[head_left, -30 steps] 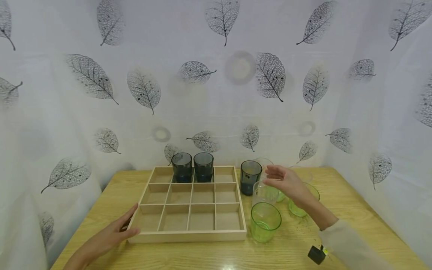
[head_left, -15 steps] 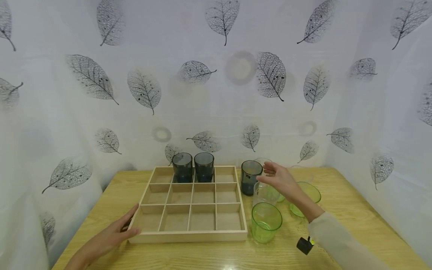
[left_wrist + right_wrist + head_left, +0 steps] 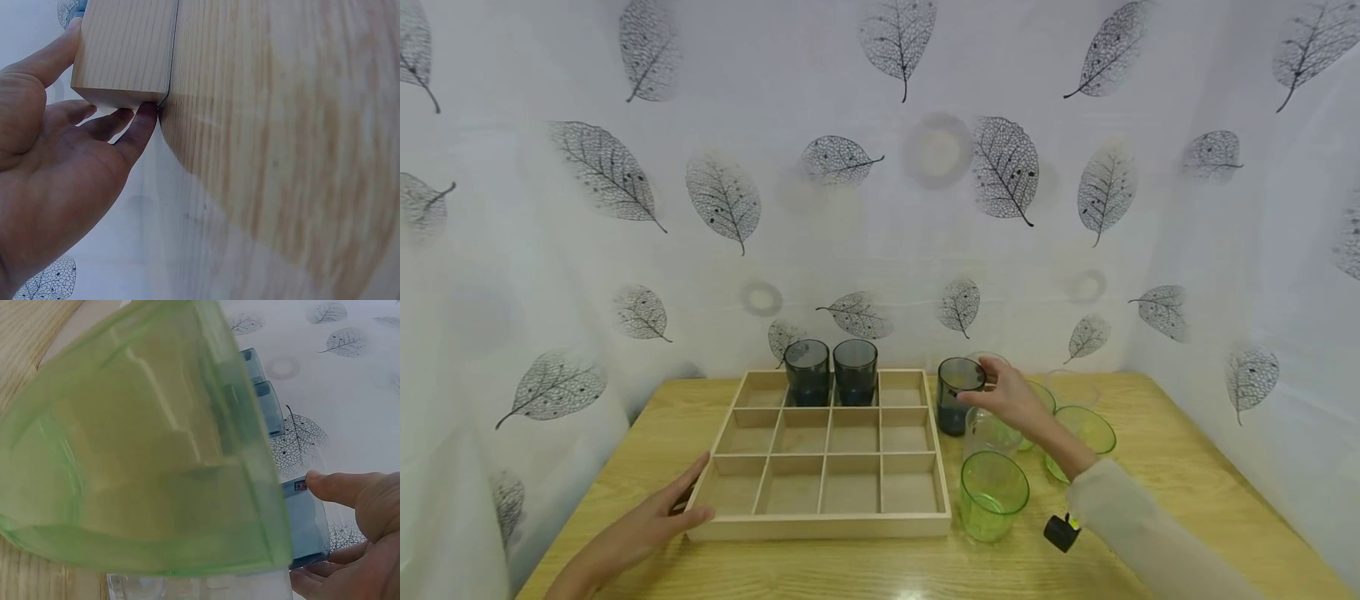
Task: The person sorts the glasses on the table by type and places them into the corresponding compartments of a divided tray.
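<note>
Two dark glasses [image 3: 808,379] are already seated in the wooden tray [image 3: 820,527], in the far row's middle compartments. A third dark glass [image 3: 952,414], on the bench [image 3: 790,575] just right of the tray, is grasped by the right hand's [image 3: 1011,402] fingers; it, the green glasses [image 3: 993,504] and the clear glasses [image 3: 981,435] are judged left to be placed. The tray's near left corner is held by the left hand's [image 3: 643,529] fingers. The grasped glass's small label [image 3: 300,485] cannot be read.
</note>
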Available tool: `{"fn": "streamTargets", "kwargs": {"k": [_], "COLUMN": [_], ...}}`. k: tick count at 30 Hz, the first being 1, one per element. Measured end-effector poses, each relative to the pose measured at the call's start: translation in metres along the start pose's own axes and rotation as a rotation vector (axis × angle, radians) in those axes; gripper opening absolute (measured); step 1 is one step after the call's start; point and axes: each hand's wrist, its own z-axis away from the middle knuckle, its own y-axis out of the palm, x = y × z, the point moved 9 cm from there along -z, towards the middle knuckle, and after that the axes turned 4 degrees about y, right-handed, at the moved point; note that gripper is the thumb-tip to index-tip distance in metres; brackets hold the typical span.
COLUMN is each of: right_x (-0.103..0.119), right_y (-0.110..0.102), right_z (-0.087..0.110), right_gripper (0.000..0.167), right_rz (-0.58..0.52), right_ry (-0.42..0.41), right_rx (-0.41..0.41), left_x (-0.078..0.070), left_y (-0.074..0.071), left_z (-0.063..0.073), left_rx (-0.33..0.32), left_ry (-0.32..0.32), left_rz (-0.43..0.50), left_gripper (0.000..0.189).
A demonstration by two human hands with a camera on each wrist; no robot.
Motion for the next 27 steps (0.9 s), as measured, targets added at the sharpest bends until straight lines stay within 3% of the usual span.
{"fn": "streamTargets", "kwargs": {"k": [4, 8, 22, 27], "right_x": [-0.001, -0.004, -0.006, -0.005], "right_y": [0.004, 0.005, 0.003, -0.005], "right_z": [-0.005, -0.008, -0.012, -0.011], "right_gripper": [0.068, 0.080, 0.082, 0.088], "right_rz": [0.068, 0.135, 0.090, 0.082], "right_ry": [0.010, 0.044, 0.051, 0.045], "right_rx": [0.016, 0.029, -0.013, -0.070], "left_x": [0.000, 0.000, -0.001, 0.000], "left_y": [0.000, 0.000, 0.000, 0.000], "left_z": [0.000, 0.001, 0.000, -0.001], "left_rx": [-0.004, -0.006, -0.008, -0.003], "left_ry": [0.003, 0.003, 0.007, -0.002], "left_rz": [0.001, 0.006, 0.005, 0.010], "left_gripper": [0.081, 0.081, 0.081, 0.081]}}
